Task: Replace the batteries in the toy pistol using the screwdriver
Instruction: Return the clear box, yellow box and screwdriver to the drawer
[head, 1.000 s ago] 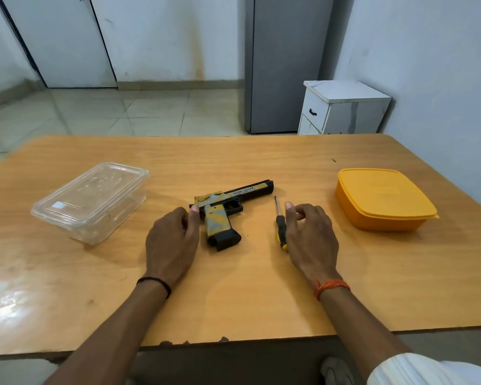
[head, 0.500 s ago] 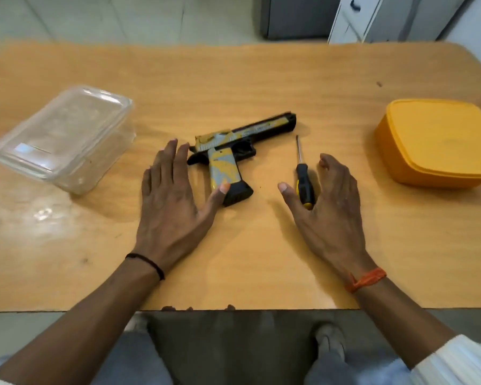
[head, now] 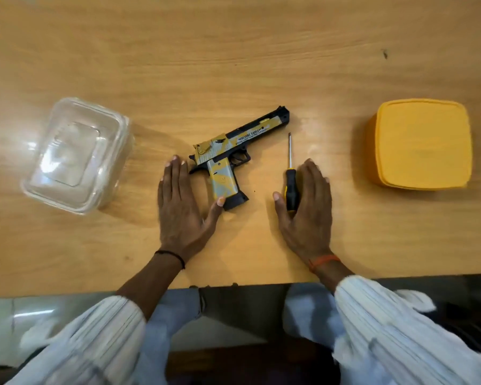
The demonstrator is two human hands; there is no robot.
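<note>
Task barely begun — toy pistol [head: 235, 157] lies whole on the desk [head: 233, 51]; screwdriver [head: 290, 187] beside it, unlifted; left hand [head: 182, 207] and right hand [head: 307, 212] flat, fingers straight, holding nothing; compartment unopened, batteries unseen.

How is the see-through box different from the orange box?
The clear plastic box lets the table show through it; the orange plastic box hides what is inside. The clear one sits left of the hands, turned at an angle; the orange one sits right, nearly square-on. Both have lids on and rounded corners, and rest on the wooden table.
</note>
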